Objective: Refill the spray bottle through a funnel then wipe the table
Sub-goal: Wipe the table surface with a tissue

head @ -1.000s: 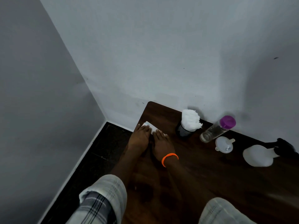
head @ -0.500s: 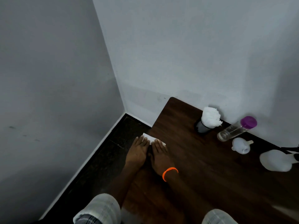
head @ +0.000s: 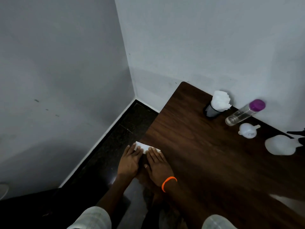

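A person's two hands press flat on a folded white tissue (head: 144, 148) at the left edge of a dark wooden table (head: 206, 162), seen from the head camera. Most of the tissue is hidden beneath the fingers; only its far strip shows, a band whose long axis runs from upper left to lower right along the fingertips, with its left end reaching the table's edge over the dark floor (head: 105, 156). The left hand (head: 130, 160) lies palm down with fingers straight and close together, and the right hand (head: 157, 164), an orange band (head: 168, 183) on its wrist, lies likewise, fingers extended and slightly spread. The light is dim and the forearms fade into shadow; pale sleeves are cut off by the bottom of the frame. Near the wall at the table's far side stands a dark cup (head: 211, 110) stuffed with white tissues (head: 221, 100), beside a clear bottle (head: 242, 114) with a purple cap (head: 257, 104). Just in front sits a white funnel (head: 247, 130), its spout pointing right. The spray bottle (head: 280, 144) is on the table at the right, a pale rounded body whose dark head is cut off at the frame's right edge.
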`<action>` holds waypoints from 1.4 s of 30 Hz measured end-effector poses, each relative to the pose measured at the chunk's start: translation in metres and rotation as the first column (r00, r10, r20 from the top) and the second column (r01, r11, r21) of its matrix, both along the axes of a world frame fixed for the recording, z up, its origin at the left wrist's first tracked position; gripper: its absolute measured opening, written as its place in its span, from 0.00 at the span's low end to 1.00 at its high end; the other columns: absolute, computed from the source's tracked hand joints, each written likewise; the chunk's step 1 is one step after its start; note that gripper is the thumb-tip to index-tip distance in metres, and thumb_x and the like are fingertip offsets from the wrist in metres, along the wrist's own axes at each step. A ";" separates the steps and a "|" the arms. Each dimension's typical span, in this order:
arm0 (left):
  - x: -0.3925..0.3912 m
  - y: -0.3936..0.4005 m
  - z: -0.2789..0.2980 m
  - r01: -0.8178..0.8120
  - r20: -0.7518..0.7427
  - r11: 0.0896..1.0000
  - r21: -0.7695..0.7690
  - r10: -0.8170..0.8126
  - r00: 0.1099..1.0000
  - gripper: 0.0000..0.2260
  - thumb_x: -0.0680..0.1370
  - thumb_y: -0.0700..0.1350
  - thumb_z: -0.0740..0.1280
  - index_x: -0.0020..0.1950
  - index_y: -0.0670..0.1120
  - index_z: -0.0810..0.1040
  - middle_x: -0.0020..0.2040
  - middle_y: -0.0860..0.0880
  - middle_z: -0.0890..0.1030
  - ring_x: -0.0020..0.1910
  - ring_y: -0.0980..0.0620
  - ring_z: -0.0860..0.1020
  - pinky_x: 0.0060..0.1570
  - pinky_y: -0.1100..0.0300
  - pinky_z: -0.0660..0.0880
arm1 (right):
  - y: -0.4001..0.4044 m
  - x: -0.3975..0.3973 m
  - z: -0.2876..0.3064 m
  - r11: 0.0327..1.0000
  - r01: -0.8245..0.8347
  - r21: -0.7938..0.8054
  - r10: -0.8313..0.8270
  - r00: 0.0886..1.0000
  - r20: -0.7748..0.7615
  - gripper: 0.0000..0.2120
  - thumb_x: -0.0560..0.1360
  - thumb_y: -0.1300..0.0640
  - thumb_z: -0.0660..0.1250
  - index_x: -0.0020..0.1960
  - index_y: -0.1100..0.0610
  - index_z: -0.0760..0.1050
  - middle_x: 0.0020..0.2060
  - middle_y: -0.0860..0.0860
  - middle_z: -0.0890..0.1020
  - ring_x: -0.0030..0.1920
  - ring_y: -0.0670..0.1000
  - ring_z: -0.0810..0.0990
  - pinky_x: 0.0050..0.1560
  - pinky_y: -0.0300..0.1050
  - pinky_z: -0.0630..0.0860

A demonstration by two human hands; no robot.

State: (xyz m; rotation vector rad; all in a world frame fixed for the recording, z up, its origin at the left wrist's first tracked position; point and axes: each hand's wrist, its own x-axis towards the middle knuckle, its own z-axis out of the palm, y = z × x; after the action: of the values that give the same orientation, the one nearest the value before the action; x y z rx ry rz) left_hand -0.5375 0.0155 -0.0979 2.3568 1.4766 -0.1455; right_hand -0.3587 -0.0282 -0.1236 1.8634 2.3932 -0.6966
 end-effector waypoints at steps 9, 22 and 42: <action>-0.013 -0.077 0.002 -0.130 0.057 0.991 0.017 0.129 0.990 0.20 0.73 0.44 0.58 0.56 0.43 0.86 0.56 0.43 0.85 0.63 0.40 0.80 0.68 0.46 0.64 | -0.051 0.000 0.006 0.989 -0.141 -0.039 0.141 0.990 -0.006 0.28 0.80 0.44 0.57 0.77 0.55 0.69 0.77 0.52 0.69 0.78 0.50 0.66 0.76 0.51 0.55; -0.003 -0.141 -0.004 -0.217 -0.001 0.975 -0.040 0.218 0.976 0.25 0.73 0.45 0.57 0.65 0.42 0.81 0.66 0.43 0.80 0.71 0.40 0.73 0.71 0.44 0.61 | -0.089 0.003 0.015 0.981 -0.178 -0.079 0.178 0.984 -0.002 0.28 0.79 0.43 0.57 0.76 0.54 0.70 0.77 0.51 0.70 0.77 0.50 0.67 0.76 0.50 0.54; -0.039 -0.067 0.001 -0.257 -0.072 0.966 -0.023 0.255 0.964 0.27 0.72 0.47 0.54 0.65 0.43 0.82 0.66 0.44 0.80 0.72 0.41 0.73 0.68 0.42 0.70 | -0.010 -0.036 0.002 0.980 -0.199 -0.003 0.199 0.979 -0.045 0.35 0.77 0.41 0.45 0.80 0.53 0.61 0.80 0.50 0.62 0.81 0.49 0.58 0.80 0.54 0.52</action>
State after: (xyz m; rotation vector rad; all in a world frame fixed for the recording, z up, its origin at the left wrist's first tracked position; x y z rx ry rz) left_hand -0.5765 -0.0518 -0.0973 2.1310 1.7817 -0.1845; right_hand -0.3950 -0.0378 -0.1212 1.5909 2.5531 -0.7356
